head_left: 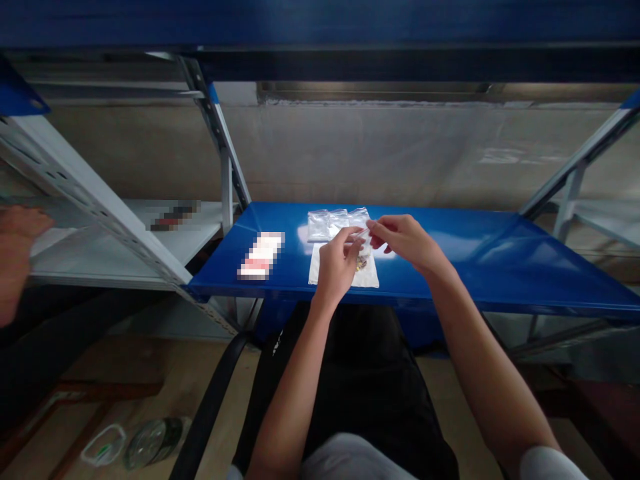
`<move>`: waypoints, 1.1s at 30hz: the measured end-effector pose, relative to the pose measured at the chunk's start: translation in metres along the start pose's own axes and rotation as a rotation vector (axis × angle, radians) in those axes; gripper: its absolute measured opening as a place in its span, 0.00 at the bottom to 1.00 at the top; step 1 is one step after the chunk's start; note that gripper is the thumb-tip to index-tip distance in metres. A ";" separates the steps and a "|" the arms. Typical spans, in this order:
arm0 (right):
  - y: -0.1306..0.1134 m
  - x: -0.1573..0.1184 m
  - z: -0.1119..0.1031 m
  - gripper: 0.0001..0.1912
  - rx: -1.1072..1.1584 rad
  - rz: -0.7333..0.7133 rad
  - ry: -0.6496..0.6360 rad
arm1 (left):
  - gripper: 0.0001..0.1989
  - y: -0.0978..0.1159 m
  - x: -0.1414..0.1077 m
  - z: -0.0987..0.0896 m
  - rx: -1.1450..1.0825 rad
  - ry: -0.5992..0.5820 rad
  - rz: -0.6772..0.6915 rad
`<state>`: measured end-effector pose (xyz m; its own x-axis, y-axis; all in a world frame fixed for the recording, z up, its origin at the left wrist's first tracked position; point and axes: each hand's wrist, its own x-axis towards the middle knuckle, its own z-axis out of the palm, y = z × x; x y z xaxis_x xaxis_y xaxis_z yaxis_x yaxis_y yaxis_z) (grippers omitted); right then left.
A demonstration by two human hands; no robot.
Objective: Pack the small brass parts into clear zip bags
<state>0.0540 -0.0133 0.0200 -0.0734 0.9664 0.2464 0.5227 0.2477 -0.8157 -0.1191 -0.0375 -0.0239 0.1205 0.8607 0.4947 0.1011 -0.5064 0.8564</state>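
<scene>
Plastic bag [367, 243], small and clear, is between the person's two hands, above the front middle of a blue shelf [480, 260]. The left hand [336, 267] is curled, its thumb and fingers pinching the bag's left side. The right hand [400, 239] holds the bag's upper right edge between thumb and fingertips, its other fingers bent inward. Small brass-coloured pieces [361, 265] show just below the fingers; whether they are inside the bag or lie under it, I cannot tell. Beneath is a white sheet [371, 277], flat on the shelf near its front edge and partly covered by the left hand. Just behind it, three clear bags [318, 227] lie side by side in a row, their sides touching or overlapping. To the left, apart from the sheet, lies a blurred-out pale and red item [261, 256]. A second blue shelf [320, 30] runs overhead, and a grey wall [370, 147] stands behind. Beyond a perforated metal post [95, 187], a grey shelf [130, 263] bears a blurred-out dark item [175, 216], with another person's arm [15, 247] at the far left. Below, a clear bottle [153, 443] lies on the floor [220, 380].
</scene>
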 end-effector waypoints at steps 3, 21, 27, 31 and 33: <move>0.002 -0.003 -0.002 0.25 0.098 0.047 -0.039 | 0.09 0.004 -0.001 0.002 0.065 -0.028 0.033; -0.006 -0.021 -0.018 0.21 0.286 0.102 -0.074 | 0.09 0.000 0.000 0.005 0.115 -0.060 0.117; -0.009 -0.022 -0.019 0.21 0.282 0.081 -0.079 | 0.09 0.003 -0.001 0.005 0.100 -0.063 0.104; -0.010 -0.022 -0.019 0.21 0.273 0.088 -0.084 | 0.09 0.003 -0.001 0.005 0.100 -0.068 0.094; -0.011 -0.022 -0.019 0.20 0.265 0.091 -0.091 | 0.09 0.003 -0.001 0.005 0.095 -0.072 0.092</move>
<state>0.0662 -0.0388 0.0330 -0.1183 0.9848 0.1276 0.2917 0.1573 -0.9435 -0.1145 -0.0401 -0.0231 0.2038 0.8061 0.5556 0.1789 -0.5887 0.7883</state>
